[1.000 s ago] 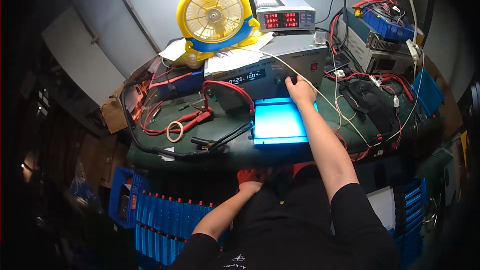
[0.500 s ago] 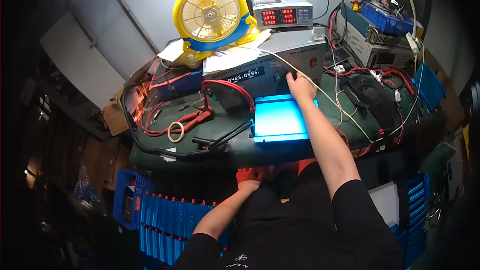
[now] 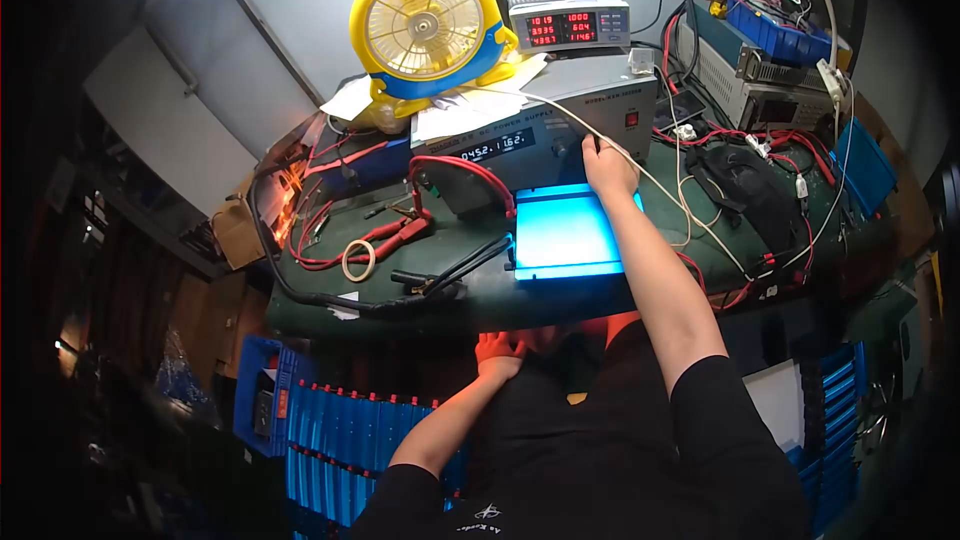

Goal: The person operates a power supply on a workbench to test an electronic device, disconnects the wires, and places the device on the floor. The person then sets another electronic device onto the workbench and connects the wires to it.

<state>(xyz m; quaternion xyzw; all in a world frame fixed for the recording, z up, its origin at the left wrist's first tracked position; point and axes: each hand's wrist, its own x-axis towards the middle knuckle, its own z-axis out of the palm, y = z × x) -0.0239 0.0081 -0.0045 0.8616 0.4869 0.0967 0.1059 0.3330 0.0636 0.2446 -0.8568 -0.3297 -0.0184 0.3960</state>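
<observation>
My right hand (image 3: 612,170) reaches over the blue metal box (image 3: 568,235) to the front panel of the grey DC power supply (image 3: 620,105). Its fingers are closed at a panel knob, which the hand mostly hides. Just left of them another dark knob (image 3: 560,150) shows. The supply's display (image 3: 497,146) is lit with white digits. Black and red leads (image 3: 470,265) run to the box's left side. Below the table edge, my left hand (image 3: 499,353) rests near my lap under reddish light, fingers spread, holding nothing.
A yellow fan (image 3: 428,25) and a meter with red digits (image 3: 572,25) stand on the supply. Red clamps (image 3: 405,232) and a tape ring (image 3: 358,260) lie left. A black bag (image 3: 755,190) and cables lie right. Blue boxes (image 3: 345,430) are stacked below.
The digits on the supply and the meter have risen. My right hand stays at the panel and my left hand stays low. The whole view has shifted slightly.
</observation>
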